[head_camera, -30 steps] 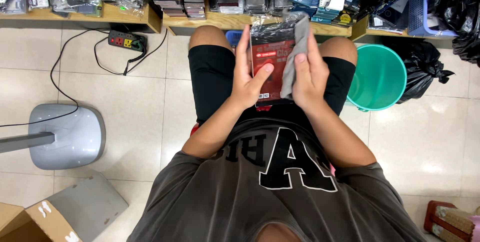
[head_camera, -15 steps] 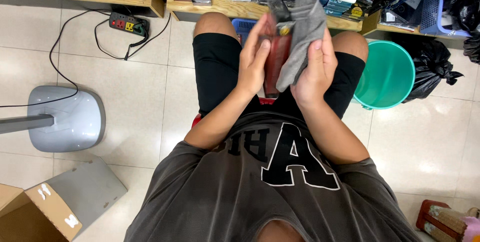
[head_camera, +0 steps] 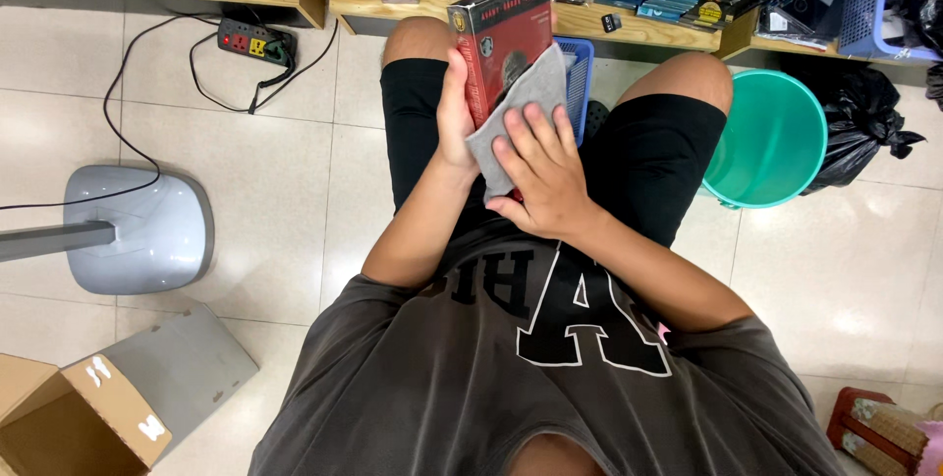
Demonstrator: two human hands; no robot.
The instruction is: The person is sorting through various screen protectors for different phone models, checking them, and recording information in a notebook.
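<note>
Currently, in the head view, I see the left hand closed along the left edge of a red flat case, holding it upright over the lap between the knees. The right hand lies with fingers spread, pressing a grey cloth flat against the lower face of the case. A blue basket sits just behind it, and a green bucket stands beside the right knee. To wipe well, I judge the left grip should stay firm at the edge, clear of the face, while the cloth stays flat under even pressure so the case does not twist.
</note>
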